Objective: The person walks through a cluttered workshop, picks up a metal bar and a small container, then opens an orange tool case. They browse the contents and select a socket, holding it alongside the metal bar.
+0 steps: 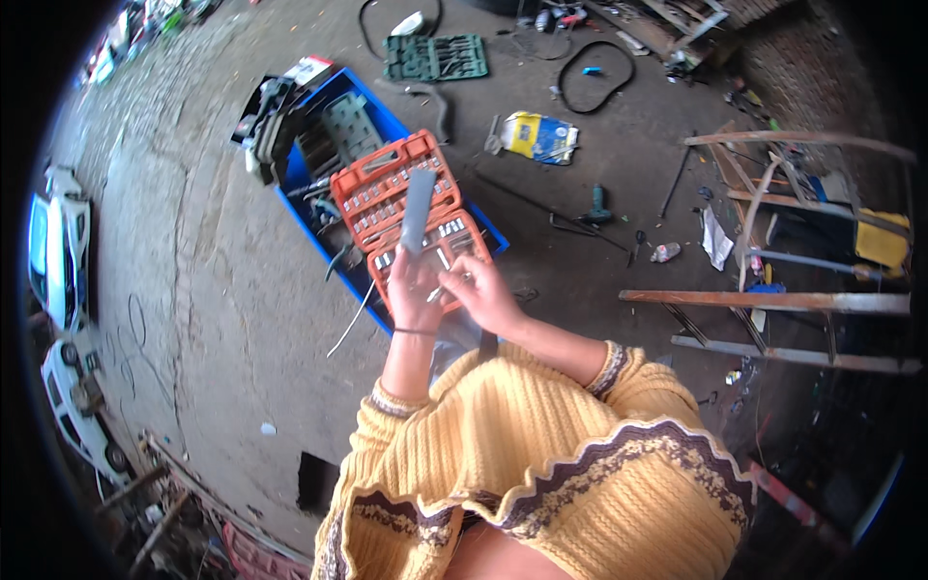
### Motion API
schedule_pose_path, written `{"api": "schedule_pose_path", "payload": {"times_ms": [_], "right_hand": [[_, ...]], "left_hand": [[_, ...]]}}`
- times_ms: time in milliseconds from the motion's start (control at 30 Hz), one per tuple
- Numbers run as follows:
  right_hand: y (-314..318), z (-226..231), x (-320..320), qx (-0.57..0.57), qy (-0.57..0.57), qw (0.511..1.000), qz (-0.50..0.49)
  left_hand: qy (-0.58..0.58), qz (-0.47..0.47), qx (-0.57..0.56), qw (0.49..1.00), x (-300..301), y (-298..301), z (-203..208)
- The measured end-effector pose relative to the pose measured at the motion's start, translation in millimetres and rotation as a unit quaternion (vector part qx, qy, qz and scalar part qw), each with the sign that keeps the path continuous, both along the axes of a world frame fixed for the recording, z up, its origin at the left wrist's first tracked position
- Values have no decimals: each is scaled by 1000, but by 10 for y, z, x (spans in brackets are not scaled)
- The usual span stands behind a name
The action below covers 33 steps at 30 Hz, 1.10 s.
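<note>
An orange-red socket set case (385, 176) lies open below my hands, with rows of silver sockets in its lid and base. My left hand (414, 298) is over the case's near half, its fingers around the lower end of a flat grey strip (417, 208) that sticks up and away over the case. What exactly the strip is, I cannot make out. Close beside it on the right, my right hand (488, 298) has its fingertips pinched at a small shiny metal piece (436, 293), between the two hands. The case rests across a blue crate (387, 121).
More tools and a green plate fill the crate. Farther off lie a green tool case (435, 58), a black belt (596, 77), a yellow-blue bag (539, 137) and a green-handled tool (597, 205). A rusty metal frame (764, 302) stands right; cars (60, 256) are far left.
</note>
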State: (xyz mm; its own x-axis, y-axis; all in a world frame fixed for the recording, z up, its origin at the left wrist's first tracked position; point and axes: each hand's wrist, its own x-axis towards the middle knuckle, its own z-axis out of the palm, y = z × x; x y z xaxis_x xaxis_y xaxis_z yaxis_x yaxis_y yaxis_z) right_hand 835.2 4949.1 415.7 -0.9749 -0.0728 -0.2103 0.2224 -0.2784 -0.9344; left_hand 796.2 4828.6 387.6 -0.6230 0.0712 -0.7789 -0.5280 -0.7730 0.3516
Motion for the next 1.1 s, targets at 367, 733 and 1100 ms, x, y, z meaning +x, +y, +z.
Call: {"api": "schedule_pose_path", "payload": {"times_ms": [367,733,1100], "right_hand": [[81,224,-8,98,56,993,10],[87,275,-79,63,20,997,33],[-99,-22,-61,100,-31,981,163]], "left_hand": [[35,58,66,996,-93,165,376],[71,94,64,991,-97,166,359],[-28,122,-56,991,148,-109,-25]]}}
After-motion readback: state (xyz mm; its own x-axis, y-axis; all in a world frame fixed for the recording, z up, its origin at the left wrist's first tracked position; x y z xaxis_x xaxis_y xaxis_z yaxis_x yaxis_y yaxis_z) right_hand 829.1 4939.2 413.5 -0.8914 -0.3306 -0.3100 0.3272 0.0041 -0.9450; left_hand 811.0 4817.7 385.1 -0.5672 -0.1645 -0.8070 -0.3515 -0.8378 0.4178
